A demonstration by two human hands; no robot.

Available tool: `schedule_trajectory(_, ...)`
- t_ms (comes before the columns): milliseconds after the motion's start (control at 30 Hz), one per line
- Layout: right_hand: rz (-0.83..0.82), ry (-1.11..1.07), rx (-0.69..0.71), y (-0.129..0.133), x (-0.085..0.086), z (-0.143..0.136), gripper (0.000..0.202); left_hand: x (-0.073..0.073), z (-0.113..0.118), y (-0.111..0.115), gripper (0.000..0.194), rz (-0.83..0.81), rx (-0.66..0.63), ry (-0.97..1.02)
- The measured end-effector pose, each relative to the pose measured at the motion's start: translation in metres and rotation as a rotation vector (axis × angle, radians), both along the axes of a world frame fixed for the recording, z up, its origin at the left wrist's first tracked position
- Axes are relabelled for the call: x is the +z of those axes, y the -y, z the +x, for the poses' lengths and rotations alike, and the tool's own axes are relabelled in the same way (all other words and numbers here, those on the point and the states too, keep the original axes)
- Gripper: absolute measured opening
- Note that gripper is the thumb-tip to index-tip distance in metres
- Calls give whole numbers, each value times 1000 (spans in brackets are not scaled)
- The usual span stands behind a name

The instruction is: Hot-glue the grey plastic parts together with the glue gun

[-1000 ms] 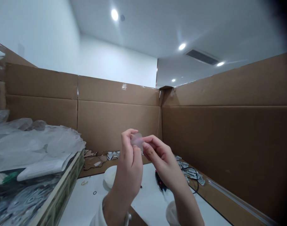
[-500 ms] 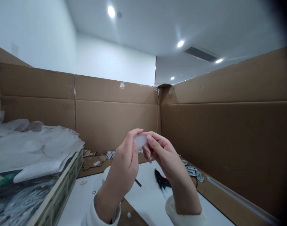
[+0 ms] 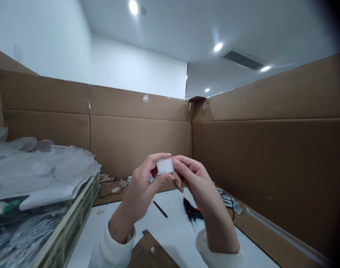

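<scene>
A small white, block-like piece [image 3: 164, 166] is held up between my two hands above the table; its exact kind is not clear. My left hand [image 3: 143, 182] holds it from the left, index finger along the top and thumb beneath. My right hand [image 3: 193, 180] pinches its right end between thumb and fingers, which hide that end. Below the hands, a dark pen-like stick [image 3: 160, 209] lies on the white tabletop [image 3: 147, 219]. Beside my right wrist lies a black glue gun [image 3: 190, 210] with a red tip.
At left stands a pale green crate [image 3: 72, 219] with plastic-bagged parts and a white plastic sheet [image 3: 41, 163]. Brown cardboard walls [image 3: 139, 137] enclose the back and right. A brown board [image 3: 150, 253] lies in front, and small bagged parts [image 3: 231, 203] with a black cable lie at right.
The white piece has turned from a rounded, tilted look to a rectangular face. My left hand has shifted left, its thumb now under the piece, and more of the dark stick shows.
</scene>
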State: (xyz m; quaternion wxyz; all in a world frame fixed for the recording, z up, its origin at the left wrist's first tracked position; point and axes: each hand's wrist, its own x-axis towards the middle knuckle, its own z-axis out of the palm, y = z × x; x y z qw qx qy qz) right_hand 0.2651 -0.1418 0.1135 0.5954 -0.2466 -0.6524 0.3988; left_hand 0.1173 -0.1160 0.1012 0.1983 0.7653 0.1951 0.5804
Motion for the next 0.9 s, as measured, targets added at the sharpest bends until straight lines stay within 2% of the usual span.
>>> schedule_trajectory(133,8,32,-3,2,1,-2,28,1,-3,1,46,-87,-159,32)
schedule_trajectory(200,7,45,-27,3,2,-4,29,0,0,1,50,-64,-134,113)
schedule_trajectory(333,14,162,-32,8,0,-15,30,2,13,4,59,-99,3,381)
schedule_trajectory(433,59,224,-54,10,-2,-25,32,3,18,5,57,-164,0,440)
schedule_trajectory(633,160,294,-113,8,-6,-27,30,3,14,4,52,-275,-34,372)
schedule_trajectory(700,156,260,-145,5,-6,-23,30,3,12,5,47,-251,36,336)
schedule_trajectory(800,130,158,-216,3,-5,-20,28,2,10,5,40,-165,233,188)
schedule_trajectory(900,92,92,-170,2,-5,-22,26,1,6,3,44,-135,272,62)
